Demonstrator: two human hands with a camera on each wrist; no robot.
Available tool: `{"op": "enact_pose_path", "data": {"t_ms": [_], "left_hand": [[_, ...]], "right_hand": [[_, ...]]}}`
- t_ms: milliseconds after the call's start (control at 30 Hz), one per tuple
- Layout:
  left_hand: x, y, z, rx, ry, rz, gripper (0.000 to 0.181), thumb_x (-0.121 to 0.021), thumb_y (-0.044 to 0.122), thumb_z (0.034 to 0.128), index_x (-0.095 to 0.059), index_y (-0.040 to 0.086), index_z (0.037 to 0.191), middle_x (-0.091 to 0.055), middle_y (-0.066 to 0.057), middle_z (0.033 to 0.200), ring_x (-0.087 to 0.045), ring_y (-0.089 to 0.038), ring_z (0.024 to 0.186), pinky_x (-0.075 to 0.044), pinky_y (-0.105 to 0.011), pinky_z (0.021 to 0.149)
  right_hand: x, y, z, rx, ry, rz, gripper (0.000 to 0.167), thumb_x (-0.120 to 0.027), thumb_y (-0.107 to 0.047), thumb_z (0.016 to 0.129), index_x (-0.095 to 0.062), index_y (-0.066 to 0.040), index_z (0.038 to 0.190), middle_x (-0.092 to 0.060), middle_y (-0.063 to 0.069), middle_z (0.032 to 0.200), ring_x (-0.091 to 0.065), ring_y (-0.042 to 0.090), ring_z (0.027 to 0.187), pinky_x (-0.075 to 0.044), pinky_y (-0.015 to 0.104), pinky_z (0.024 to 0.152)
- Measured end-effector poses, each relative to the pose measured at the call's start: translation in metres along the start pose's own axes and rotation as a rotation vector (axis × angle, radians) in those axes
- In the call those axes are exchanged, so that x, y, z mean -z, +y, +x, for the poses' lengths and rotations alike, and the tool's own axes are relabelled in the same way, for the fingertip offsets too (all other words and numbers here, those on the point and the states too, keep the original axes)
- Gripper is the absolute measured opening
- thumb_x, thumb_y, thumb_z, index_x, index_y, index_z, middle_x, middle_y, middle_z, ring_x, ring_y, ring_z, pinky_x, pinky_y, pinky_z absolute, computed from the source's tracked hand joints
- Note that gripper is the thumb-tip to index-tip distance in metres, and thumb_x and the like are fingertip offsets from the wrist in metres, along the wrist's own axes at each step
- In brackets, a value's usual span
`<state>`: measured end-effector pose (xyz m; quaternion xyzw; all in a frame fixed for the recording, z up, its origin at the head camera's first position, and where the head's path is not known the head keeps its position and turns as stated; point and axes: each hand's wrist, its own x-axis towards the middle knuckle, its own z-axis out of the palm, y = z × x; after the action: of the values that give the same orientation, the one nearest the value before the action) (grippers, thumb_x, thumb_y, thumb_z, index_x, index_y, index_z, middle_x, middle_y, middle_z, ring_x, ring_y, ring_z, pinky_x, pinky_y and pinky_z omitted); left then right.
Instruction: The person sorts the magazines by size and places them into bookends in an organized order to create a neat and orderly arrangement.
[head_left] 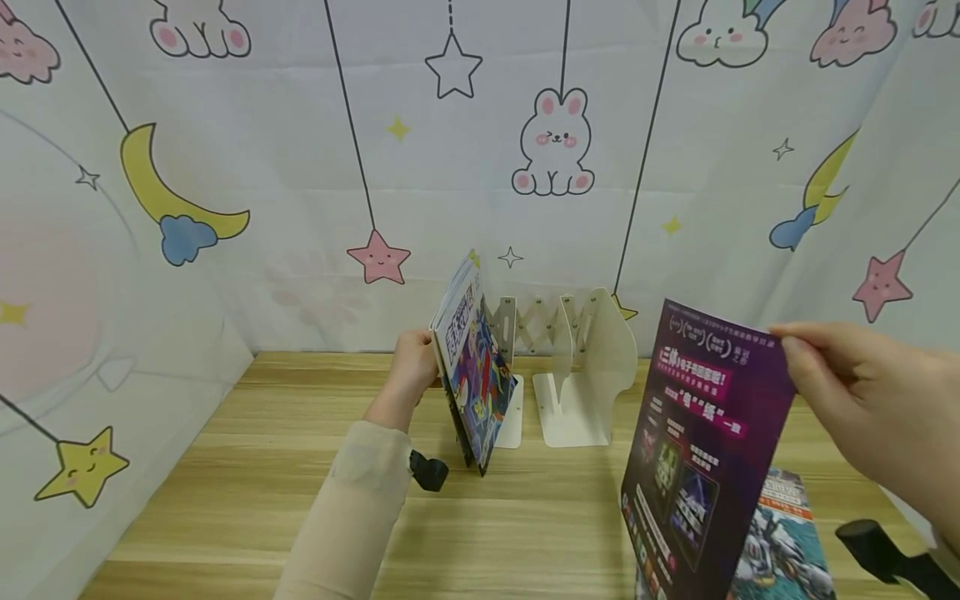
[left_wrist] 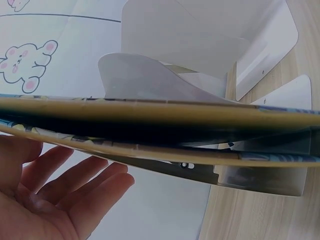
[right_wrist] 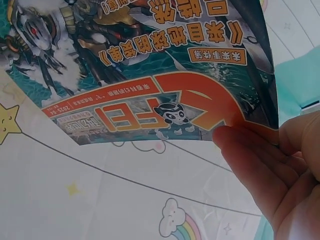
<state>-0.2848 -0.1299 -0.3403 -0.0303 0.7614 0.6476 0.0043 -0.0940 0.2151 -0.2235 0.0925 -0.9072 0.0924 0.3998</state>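
Observation:
In the head view, my right hand (head_left: 877, 400) pinches the top corner of a magazine with a purple back cover (head_left: 697, 450), held tilted at the right. The right wrist view shows the thumb and fingers of my right hand (right_wrist: 280, 170) on that corner, and the magazine's teal front with an orange band (right_wrist: 200, 95). My left hand (head_left: 411, 367) rests against the outer left side of upright colourful magazines (head_left: 476, 367). Seen from the left wrist, the fingers of my left hand (left_wrist: 75, 195) lie extended beside two magazine edges (left_wrist: 150, 112), slightly apart.
A white expandable bookend (head_left: 600, 367) stands at the back of the wooden table (head_left: 247, 483), just right of the upright magazines. Another magazine with a mechanical figure (head_left: 783, 533) lies at the right front, partly behind the purple cover. A patterned curtain (head_left: 300, 167) hangs behind.

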Motion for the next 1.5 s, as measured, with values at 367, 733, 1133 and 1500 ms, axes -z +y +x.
{"op": "enact_pose_path", "data": {"t_ms": [367, 733, 1133, 1500], "left_hand": [[0.000, -0.001, 0.000, 0.004, 0.000, 0.025, 0.024, -0.048, 0.012, 0.0931, -0.064, -0.005, 0.085, -0.059, -0.011, 0.084, -0.053, -0.015, 0.058, -0.052, -0.027, 0.050], [0.001, 0.001, -0.001, 0.001, -0.004, 0.021, 0.025, -0.049, 0.013, 0.0932, -0.065, -0.005, 0.089, -0.060, -0.013, 0.087, -0.054, -0.014, 0.060, -0.053, -0.028, 0.051], [0.001, 0.000, -0.001, -0.008, -0.004, 0.036, 0.025, -0.049, 0.013, 0.0937, -0.067, -0.005, 0.091, -0.063, -0.015, 0.090, -0.055, -0.016, 0.064, -0.053, -0.028, 0.052], [0.000, -0.001, 0.000, 0.002, -0.004, 0.027, 0.022, -0.050, 0.011, 0.0924, -0.065, -0.005, 0.088, -0.059, -0.013, 0.087, -0.053, -0.016, 0.061, -0.053, -0.028, 0.051]], "right_hand": [[0.005, -0.009, -0.001, 0.135, 0.011, -0.041, 0.020, -0.057, -0.013, 0.093, -0.069, -0.003, 0.105, -0.060, 0.004, 0.063, -0.030, -0.003, 0.048, -0.024, 0.013, 0.041], [0.006, -0.017, 0.002, 0.198, 0.039, 0.030, 0.015, -0.061, -0.009, 0.088, -0.072, -0.006, 0.097, -0.055, -0.001, 0.059, -0.026, -0.008, 0.047, -0.027, 0.011, 0.041], [0.003, -0.021, 0.009, 0.271, 0.028, 0.058, 0.016, -0.058, -0.010, 0.088, -0.071, -0.005, 0.097, -0.045, -0.008, 0.057, -0.019, -0.009, 0.046, -0.017, 0.011, 0.040], [-0.009, -0.021, 0.019, 0.322, 0.063, 0.109, 0.022, -0.053, -0.016, 0.093, -0.072, -0.006, 0.097, -0.038, -0.011, 0.054, -0.019, -0.008, 0.045, -0.014, 0.012, 0.039]]}}
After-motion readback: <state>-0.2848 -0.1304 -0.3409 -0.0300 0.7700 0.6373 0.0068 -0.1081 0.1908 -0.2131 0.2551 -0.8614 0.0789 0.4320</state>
